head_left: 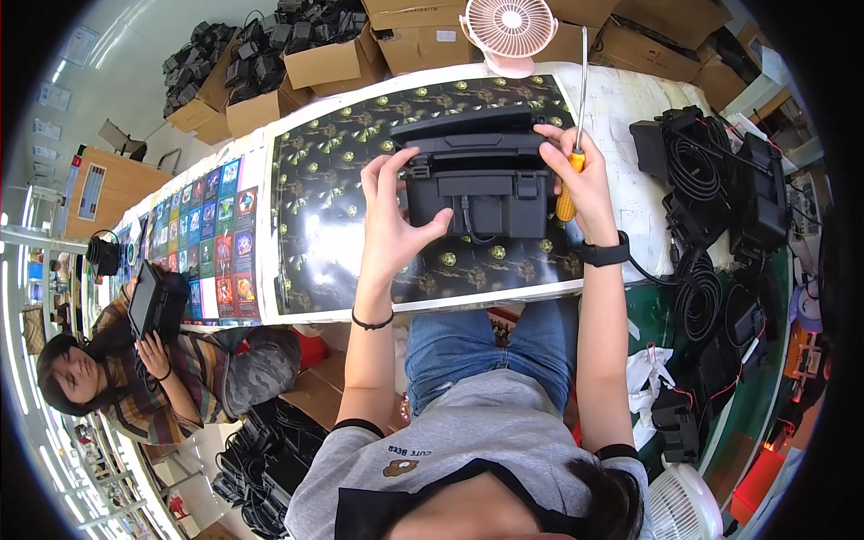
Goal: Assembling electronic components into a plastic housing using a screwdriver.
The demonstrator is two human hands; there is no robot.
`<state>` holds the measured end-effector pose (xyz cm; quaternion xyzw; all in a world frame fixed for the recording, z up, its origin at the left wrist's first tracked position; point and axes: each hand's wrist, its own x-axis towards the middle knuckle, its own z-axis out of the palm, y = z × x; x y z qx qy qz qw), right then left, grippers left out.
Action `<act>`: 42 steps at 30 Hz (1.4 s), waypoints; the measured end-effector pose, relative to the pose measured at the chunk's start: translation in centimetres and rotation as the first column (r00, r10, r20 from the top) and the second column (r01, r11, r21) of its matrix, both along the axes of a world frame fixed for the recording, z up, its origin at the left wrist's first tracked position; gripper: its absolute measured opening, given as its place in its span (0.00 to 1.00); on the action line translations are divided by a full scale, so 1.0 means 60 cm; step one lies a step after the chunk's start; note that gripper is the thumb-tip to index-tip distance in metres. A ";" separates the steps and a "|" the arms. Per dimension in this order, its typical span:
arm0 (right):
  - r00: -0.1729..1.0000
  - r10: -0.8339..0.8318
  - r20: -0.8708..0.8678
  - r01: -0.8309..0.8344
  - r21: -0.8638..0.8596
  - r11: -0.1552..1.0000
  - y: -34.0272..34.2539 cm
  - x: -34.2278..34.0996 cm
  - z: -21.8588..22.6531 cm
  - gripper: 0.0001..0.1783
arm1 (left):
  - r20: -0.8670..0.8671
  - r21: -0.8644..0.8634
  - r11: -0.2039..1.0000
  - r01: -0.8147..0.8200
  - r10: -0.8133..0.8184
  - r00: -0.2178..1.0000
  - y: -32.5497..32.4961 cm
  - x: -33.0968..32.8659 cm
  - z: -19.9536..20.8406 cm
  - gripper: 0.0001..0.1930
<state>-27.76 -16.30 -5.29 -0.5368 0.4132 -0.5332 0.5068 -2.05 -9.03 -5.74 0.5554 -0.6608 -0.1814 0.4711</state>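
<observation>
A black plastic case (531, 211) with latches along its front sits on the dark patterned mat in front of me. Its lid (477, 121) is tilted up at the back, and a short black cable (467, 216) curves down its front. My left hand (396, 211) grips the left end, fingertips by the upper latch and thumb on the lower front. In my right hand (585, 175) is a screwdriver (566, 202) with a yellow handle, its metal shaft pointing up and away from me. Fingertips of that same hand touch the case's right end.
Black cases with coiled cables (697, 171) lie on the right. A pink fan (510, 27) stands at the table's far edge, before cardboard boxes (333, 63) of black parts. At left, a co-worker (180, 360) holds a similar black case (157, 301) beside colourful printed cards (216, 243).
</observation>
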 end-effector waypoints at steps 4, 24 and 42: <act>0.999 0.046 0.013 -0.046 -0.020 0.999 0.019 -0.010 -0.002 0.19 | -0.099 0.119 0.993 -0.003 0.015 0.995 0.018 -0.006 0.012 0.41; 0.997 0.070 0.028 -0.069 -0.039 0.997 0.036 -0.011 -0.010 0.20 | 0.085 -0.204 0.977 -0.066 0.085 0.993 0.045 -0.026 -0.028 0.37; 0.999 -0.041 -0.018 0.042 0.032 0.999 -0.006 0.004 -0.013 0.18 | 0.053 -0.059 0.998 0.022 -0.019 0.998 0.012 -0.025 0.016 0.46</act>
